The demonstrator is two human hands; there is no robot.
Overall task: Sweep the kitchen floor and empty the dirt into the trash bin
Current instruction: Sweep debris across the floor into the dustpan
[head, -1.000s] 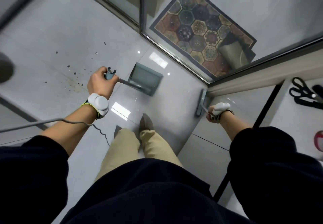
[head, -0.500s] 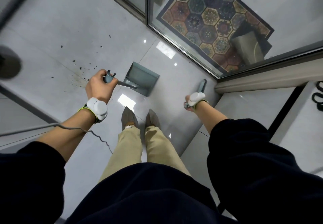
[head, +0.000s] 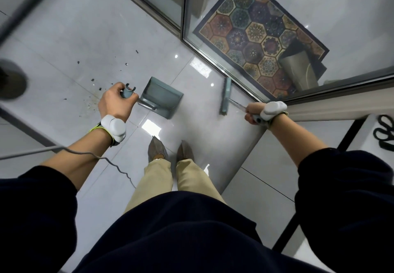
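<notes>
My left hand [head: 116, 104] grips the top of the long handle of a grey-green dustpan [head: 163, 99], whose pan sits low over the glossy tile floor just ahead of my feet. My right hand [head: 253, 113] grips the metal handle of a broom; the broom head [head: 225, 95] stands on the floor next to the glass door track. Dark dirt specks [head: 93, 93] lie scattered on the tiles left of the dustpan, partly behind my left hand. No trash bin shows clearly.
A glass sliding door [head: 213, 44] runs diagonally ahead, with a patterned mat [head: 251, 38] behind it. A white counter with black scissors [head: 383, 132] lies at the right. A dark round object [head: 10, 80] sits at the left edge. A cable [head: 89, 153] trails from my left wrist.
My right hand swung the broom out to the right, and its head now stands on the floor by the door track. My left hand and the dustpan stayed about where they were.
</notes>
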